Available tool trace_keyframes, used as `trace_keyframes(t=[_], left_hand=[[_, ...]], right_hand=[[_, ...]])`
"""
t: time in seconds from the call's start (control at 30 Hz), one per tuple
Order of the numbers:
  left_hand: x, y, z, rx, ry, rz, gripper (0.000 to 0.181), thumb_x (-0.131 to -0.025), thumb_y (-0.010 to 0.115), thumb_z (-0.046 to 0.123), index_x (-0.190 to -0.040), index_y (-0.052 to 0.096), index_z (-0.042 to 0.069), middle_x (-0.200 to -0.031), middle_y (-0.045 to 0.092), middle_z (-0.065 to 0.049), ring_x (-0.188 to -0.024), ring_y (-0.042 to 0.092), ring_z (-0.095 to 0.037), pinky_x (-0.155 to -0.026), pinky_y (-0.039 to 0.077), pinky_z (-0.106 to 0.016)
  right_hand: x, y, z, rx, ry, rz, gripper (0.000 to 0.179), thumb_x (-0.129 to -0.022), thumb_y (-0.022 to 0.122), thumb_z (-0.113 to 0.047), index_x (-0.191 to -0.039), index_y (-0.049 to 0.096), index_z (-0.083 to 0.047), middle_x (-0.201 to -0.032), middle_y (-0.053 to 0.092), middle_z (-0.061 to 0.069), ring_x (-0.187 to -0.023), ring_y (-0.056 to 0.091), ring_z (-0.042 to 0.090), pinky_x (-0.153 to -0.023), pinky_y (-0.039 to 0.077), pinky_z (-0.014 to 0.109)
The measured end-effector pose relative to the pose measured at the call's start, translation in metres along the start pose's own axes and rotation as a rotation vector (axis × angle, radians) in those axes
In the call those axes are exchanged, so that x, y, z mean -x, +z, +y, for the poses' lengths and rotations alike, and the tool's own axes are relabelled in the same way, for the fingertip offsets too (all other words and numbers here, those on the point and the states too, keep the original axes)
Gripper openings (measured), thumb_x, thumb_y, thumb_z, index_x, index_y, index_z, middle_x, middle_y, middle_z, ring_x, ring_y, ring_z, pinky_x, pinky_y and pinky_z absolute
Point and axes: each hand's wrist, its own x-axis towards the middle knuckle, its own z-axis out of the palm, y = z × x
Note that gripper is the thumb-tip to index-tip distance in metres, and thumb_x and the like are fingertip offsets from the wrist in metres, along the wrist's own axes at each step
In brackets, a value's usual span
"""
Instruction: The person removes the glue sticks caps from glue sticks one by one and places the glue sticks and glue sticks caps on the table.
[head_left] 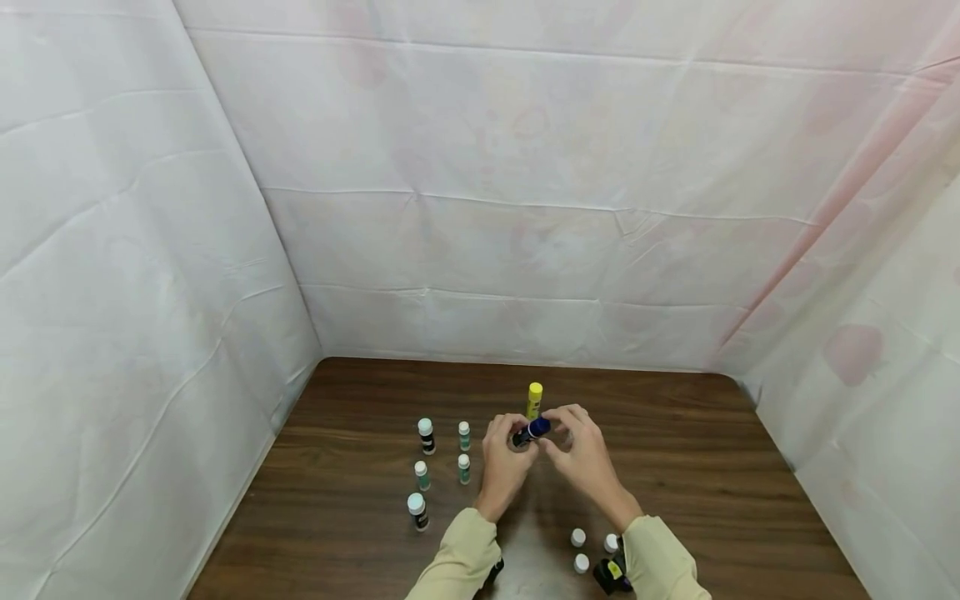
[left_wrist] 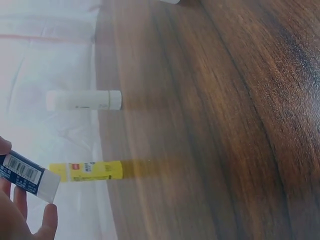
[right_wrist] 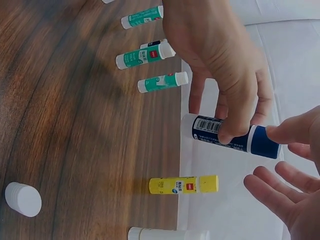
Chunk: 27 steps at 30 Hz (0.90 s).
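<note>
Navy glue stick (head_left: 531, 432), held in mid-air by a person's two bare hands above a brown wood-grain surface (head_left: 360, 400). It is tilted, its dark blue cap (right_wrist: 265, 142) pointing up and to the right, its pale base down and to the left.

The left hand (head_left: 504, 465) has its grip clamped on the body of the stick, thumb pressed across the label beside the barcode. The right hand (head_left: 588, 460) is at the cap end: one digit touches the cap, while its other fingers are spread apart, so this grip is loose.

Just beyond the hands, a yellow glue stick (head_left: 534, 402) stands upright on the surface, apart from the navy one. To its right stands a white glue stick (left_wrist: 84, 100), mostly concealed by the right hand from the head camera.

Left of the hands, five more sticks stand upright with white caps: three green-labelled sticks (head_left: 464, 469) and two dark-labelled sticks (head_left: 418, 512). Near the right forearm sit three small white cylinders (head_left: 578, 538).

The person wears pale yellow sleeves (head_left: 459, 552). White sheeting (head_left: 480, 250) with faint pink patches rises behind and on both sides.
</note>
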Motion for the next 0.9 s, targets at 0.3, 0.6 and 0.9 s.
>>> trace_keyframes(t=[0.3,0.6,0.9], left_hand=[[-0.002,-0.009,0.015,-0.08,0.057,0.021,0.027,-0.067,0.077,0.003,-0.089,0.064,0.014,-0.086,0.059,-0.001,-0.079,0.052,-0.019,-0.069,0.046,-0.035],[0.001,-0.022,0.029,-0.209,0.084,0.004,0.023,-0.07,0.08,0.014,-0.088,0.066,0.019,-0.09,0.058,0.007,-0.081,0.053,-0.014,-0.069,0.046,-0.031],[-0.001,-0.035,0.041,-0.246,0.149,-0.016,0.022,-0.071,0.08,0.016,-0.089,0.067,0.017,-0.09,0.06,0.005,-0.08,0.051,-0.014,-0.07,0.044,-0.033]], right_hand=[[-0.001,-0.001,-0.01,-0.03,0.018,-0.041,0.031,-0.074,0.077,-0.001,-0.103,0.066,-0.007,-0.1,0.057,0.004,-0.078,0.06,0.014,-0.057,0.052,0.022],[0.0,-0.001,-0.016,-0.074,-0.016,-0.05,0.024,-0.075,0.076,0.002,-0.097,0.067,-0.006,-0.096,0.059,0.003,-0.075,0.062,0.016,-0.055,0.052,0.021],[0.0,-0.006,-0.024,-0.104,-0.046,-0.058,0.024,-0.072,0.078,0.002,-0.093,0.067,-0.004,-0.093,0.06,0.003,-0.073,0.061,0.014,-0.054,0.052,0.02]])
